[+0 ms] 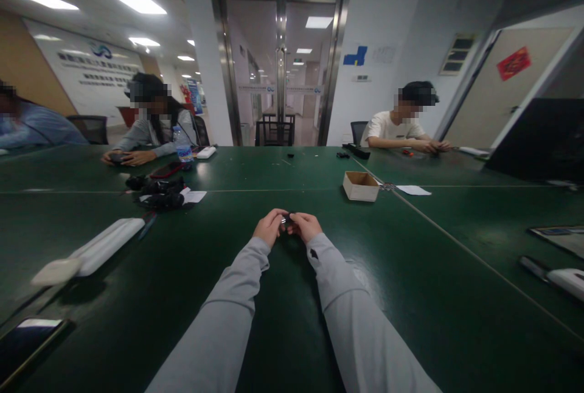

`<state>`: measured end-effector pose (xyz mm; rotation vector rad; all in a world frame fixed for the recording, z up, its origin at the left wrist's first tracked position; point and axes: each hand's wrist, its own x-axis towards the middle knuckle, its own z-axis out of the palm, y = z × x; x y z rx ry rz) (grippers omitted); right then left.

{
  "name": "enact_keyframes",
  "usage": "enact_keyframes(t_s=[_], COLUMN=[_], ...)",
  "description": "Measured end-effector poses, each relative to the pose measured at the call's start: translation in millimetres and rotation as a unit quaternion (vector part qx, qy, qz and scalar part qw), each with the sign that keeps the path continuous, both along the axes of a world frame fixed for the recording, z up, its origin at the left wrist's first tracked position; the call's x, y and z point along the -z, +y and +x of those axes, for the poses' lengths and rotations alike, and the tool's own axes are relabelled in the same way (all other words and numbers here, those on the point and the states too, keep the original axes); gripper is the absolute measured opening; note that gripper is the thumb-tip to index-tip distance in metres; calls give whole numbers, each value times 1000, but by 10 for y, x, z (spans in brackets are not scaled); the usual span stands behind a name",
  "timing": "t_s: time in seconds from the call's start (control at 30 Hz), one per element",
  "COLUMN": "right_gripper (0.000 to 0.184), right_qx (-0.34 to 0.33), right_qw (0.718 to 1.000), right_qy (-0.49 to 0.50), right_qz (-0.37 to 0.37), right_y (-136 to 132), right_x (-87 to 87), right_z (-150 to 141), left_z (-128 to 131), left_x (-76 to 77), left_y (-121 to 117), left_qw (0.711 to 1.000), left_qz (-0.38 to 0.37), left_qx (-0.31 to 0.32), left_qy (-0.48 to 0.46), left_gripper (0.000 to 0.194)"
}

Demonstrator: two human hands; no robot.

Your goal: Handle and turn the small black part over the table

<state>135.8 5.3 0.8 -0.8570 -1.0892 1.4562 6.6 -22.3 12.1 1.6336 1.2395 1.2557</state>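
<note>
Small dark object (287,217) with a shiny metallic part, pinched between a person's two bare hands above a dark green tabletop (283,295). Take the lidless cardboard box (360,191) as the landmark: the object is to the box's left and nearer the wearer, apart from it. The left hand (269,227) grasps the object's left side with thumb and fingers; the right hand (307,226) grasps its right side, so neither hand is free. Fingers cover so much of the object that its exact kind cannot be told.

As for progress, the handling appears to be under way: the object is in the grip of both hands, and setting it down is not yet done. Whether any part of it is joined, loosened or finished is too small to see. The box's inner walls show brown, but its floor is hard to make out.

Just right of the box lies a white sheet of paper (413,190); behind the box is a long black item (357,151). Well to its left are a pile of black gear (162,192) and, farther back, a water bottle (183,151). Left of the box and much nearer the wearer are a long white device (107,244) and a phone (31,344). Beyond the box to the right, a co-worker in a white shirt (381,131) also handles something small.
</note>
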Motion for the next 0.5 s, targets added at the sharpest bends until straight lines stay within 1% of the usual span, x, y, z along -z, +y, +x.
enact_keyframes(t_s=[0.1,0.2,0.3,0.4,0.5], right_gripper=[16,17,18,18,21], right_qx=[-2,11,13,8,-2], right_qw=[1000,1000,1000,999,997], right_qy=[1,1,9,27,65], right_qz=[0,-4,-13,-25,-40], right_y=[7,13,3,-25,-57], right_x=[7,10,-7,-44,-81], right_z=[-3,-9,-9,5,20], left_z=[-1,-1,2,18,60], left_x=[-14,-6,22,32,8], left_y=[-12,-15,5,32,38], left_qw=[1000,1000,1000,998,993], left_qz=[3,-2,17,39,47], left_qx=[-2,1,4,-19,-49], left_qy=[4,7,-5,-37,-92], left_gripper=[26,28,28,28,28])
